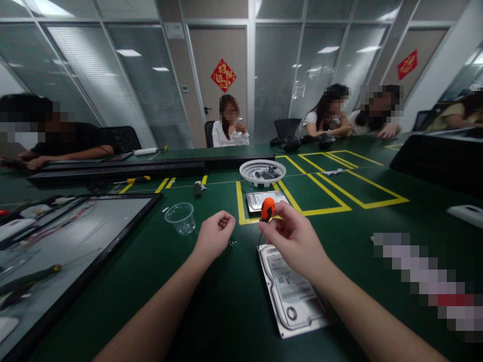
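Note:
My right hand [296,239] grips a small screwdriver [267,208] by its orange and black handle. The thin shaft points down at the far left corner of a silver hard drive [289,289], which lies flat on the green table under that hand. Whether the tip touches a screw is too small to see. My left hand [216,232] is closed with curled fingers, left of the drive; what is inside it, if anything, is hidden. Beside it lie several small screws [233,243]. A second hard drive [264,201] sits further back, partly behind the screwdriver.
A clear plastic cup [181,221] stands left of my left hand. Behind the second drive is a white basket [263,173] with dark parts in it. A black-framed panel [98,241] with tools lies on the left. Several people sit across the table.

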`<state>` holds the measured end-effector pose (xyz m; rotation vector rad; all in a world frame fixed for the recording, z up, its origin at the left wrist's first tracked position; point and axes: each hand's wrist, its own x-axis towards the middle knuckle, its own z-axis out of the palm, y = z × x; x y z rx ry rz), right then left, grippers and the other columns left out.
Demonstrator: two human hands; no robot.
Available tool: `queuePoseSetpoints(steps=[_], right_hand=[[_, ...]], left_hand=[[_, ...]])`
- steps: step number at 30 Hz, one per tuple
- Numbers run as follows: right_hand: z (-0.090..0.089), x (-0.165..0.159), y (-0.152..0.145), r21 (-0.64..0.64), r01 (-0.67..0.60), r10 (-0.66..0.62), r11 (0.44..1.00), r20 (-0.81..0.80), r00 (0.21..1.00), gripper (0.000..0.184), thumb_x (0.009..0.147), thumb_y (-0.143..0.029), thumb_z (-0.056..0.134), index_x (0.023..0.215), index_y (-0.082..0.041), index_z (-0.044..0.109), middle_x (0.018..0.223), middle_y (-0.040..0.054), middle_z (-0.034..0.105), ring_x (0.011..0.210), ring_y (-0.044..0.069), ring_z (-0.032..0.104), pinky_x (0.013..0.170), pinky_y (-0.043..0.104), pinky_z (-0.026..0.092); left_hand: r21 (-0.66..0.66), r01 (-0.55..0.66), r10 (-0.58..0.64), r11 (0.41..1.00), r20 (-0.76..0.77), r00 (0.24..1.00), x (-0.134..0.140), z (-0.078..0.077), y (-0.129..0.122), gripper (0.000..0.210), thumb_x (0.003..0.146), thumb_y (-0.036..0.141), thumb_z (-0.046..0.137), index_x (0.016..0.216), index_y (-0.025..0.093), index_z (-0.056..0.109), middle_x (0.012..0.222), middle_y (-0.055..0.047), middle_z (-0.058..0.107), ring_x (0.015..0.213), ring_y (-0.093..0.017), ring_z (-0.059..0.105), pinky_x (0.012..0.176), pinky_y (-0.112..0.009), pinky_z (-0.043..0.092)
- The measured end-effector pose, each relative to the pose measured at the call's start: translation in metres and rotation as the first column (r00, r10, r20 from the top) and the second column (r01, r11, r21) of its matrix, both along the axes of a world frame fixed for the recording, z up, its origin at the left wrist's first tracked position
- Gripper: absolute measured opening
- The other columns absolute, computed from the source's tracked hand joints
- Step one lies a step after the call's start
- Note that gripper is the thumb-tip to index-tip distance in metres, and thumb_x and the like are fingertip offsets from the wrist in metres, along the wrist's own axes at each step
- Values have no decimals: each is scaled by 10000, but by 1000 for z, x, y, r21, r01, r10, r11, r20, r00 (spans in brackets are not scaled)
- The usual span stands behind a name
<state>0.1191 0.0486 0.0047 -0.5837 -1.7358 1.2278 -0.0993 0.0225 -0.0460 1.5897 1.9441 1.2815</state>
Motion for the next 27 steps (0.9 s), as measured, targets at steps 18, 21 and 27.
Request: queuePoseSetpoints(steps=[18,21,27], right_hand=[[-4,2,0,54,8,-10,998,25,1000,159,951,-240,663,1096,-213,603,754,-24,591,635,143,558,607,301,448],[-4,1,1,48,29,-29,998,11,1000,173,927,-236,693,1061,-210,585,747,-30,581,631,139,540,611,299,432],[-2,-2,1,-23,-7,5,1000,-64,998,215,909,-237,712,1077,-201,582,868,11,650,617,120,507,581,278,405]], left_hand=[[-33,4,-4,999,-7,1000,3,5,-3,236,919,389,569,855,191,682,787,-7,686,727,-176,638,664,-279,461],[-47,-3,2,999,-11,1000,4,7,-4,244,919,396,566,865,191,687,793,-9,687,735,-179,635,663,-280,456],[-41,3,-3,999,5,1000,4,6,-2,247,919,401,563,856,192,678,757,1,662,703,-170,610,650,-273,436]])
